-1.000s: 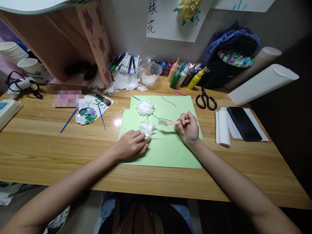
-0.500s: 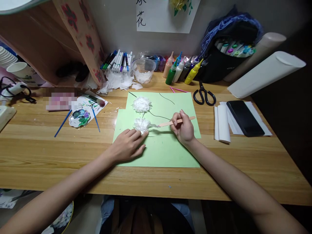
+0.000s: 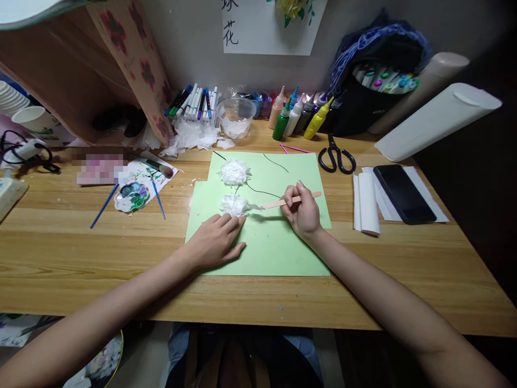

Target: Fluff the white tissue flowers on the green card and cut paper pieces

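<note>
While the fingers of the right hand (image 3: 302, 212) pinch a flat wooden stick (image 3: 273, 204), its grey-smeared tip reaches the lower white flower (image 3: 234, 205), a round, ruffled, papery puff on the left part of the green paper (image 3: 278, 253). The left hand (image 3: 215, 241) lies across the paper's left edge, fingers bent side by side, thumb apart, fingertips at the flower's near rim. Toward the paper's far edge sits a fuller upper white flower (image 3: 235, 172), equally crinkled; thin dark lines (image 3: 264, 192) cross the paper. Right of it, black scissors (image 3: 337, 156) rest on the surface (image 3: 258, 299).
</note>
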Action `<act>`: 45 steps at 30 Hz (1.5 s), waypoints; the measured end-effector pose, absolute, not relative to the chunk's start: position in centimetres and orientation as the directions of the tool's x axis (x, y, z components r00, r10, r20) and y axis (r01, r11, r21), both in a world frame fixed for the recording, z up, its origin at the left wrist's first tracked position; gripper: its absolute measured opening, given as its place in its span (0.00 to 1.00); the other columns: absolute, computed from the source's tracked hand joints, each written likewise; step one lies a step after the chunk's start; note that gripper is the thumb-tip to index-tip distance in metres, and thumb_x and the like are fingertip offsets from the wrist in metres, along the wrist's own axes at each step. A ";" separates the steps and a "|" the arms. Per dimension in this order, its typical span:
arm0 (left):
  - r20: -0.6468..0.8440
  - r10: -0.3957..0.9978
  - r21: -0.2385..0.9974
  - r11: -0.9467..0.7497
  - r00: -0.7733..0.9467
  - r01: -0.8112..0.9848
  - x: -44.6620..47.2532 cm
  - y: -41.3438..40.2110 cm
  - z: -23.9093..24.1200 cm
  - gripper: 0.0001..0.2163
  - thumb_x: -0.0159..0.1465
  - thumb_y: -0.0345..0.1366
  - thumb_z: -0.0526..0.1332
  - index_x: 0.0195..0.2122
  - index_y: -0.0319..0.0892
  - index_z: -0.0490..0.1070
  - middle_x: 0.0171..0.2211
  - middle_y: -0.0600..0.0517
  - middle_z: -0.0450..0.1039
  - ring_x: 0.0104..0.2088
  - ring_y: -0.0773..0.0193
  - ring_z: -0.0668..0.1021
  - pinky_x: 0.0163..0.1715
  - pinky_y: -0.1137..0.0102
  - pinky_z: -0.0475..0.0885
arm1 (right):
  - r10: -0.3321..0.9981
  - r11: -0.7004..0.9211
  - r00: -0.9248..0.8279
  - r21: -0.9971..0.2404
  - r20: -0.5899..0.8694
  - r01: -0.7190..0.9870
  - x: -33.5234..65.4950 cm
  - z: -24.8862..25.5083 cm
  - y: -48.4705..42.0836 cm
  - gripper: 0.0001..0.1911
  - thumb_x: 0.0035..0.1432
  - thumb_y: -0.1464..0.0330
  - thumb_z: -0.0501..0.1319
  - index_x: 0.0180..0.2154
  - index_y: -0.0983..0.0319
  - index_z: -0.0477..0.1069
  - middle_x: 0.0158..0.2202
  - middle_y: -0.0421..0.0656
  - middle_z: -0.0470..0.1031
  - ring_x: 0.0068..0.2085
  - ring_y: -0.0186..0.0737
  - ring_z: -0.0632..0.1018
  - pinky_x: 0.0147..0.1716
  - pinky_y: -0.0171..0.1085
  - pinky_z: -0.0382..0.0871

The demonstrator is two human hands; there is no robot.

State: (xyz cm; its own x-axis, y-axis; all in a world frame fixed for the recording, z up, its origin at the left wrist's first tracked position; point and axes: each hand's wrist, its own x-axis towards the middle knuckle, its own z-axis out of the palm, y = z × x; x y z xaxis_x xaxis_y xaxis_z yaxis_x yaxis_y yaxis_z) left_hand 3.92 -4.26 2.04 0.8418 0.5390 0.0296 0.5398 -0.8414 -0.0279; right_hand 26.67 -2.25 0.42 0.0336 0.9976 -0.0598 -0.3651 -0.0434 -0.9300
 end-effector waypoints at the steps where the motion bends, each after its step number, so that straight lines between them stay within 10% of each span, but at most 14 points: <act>1: 0.019 0.540 -0.029 -0.841 0.842 0.540 3.9 -4.3 2.1 0.24 0.67 0.45 0.45 0.56 0.31 0.61 0.38 0.43 0.71 0.38 0.56 0.70 0.35 0.63 0.62 | 0.998 -0.043 0.035 -0.932 -0.060 -0.361 26.7 0.4 -2.3 0.28 0.60 0.50 0.51 0.15 0.61 0.59 0.10 0.34 0.52 0.10 0.26 0.55 0.11 0.31 0.43; 30: 0.179 0.480 -0.024 -0.870 0.859 0.492 0.7 -5.1 1.7 0.17 0.68 0.37 0.48 0.54 0.36 0.63 0.33 0.48 0.71 0.33 0.61 0.72 0.30 0.66 0.64 | 0.998 -0.054 -0.037 -0.922 -0.042 -0.384 27.1 -0.2 -2.1 0.30 0.61 0.49 0.50 0.15 0.62 0.59 0.10 0.34 0.52 0.10 0.25 0.55 0.10 0.30 0.43; 38: 0.302 0.757 0.447 -0.649 0.579 0.616 0.3 -3.0 1.9 0.18 0.62 0.44 0.59 0.50 0.41 0.62 0.45 0.45 0.67 0.46 0.57 0.71 0.44 0.61 0.69 | 0.920 -0.237 -0.374 -0.927 -0.118 -0.290 30.1 -0.5 -0.7 0.30 0.61 0.49 0.49 0.15 0.62 0.60 0.06 0.33 0.50 0.09 0.25 0.50 0.10 0.29 0.39; 45: 0.274 0.662 0.515 -0.713 0.698 0.475 2.2 -2.5 1.6 0.27 0.55 0.47 0.64 0.52 0.42 0.59 0.48 0.44 0.65 0.48 0.54 0.70 0.45 0.60 0.69 | 0.930 -0.202 -0.356 -0.934 -0.089 -0.295 30.3 -0.2 -0.2 0.30 0.61 0.47 0.49 0.15 0.61 0.58 0.06 0.32 0.50 0.08 0.26 0.50 0.09 0.28 0.42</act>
State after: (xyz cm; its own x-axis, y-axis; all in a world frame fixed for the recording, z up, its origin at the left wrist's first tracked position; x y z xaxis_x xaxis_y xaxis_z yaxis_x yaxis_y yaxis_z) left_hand 2.18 -2.53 1.57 0.6976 0.6621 0.2739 0.4748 -0.7135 0.5152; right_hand 30.30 -0.24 -0.21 -0.3561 0.9302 -0.0888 -0.2951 -0.2022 -0.9338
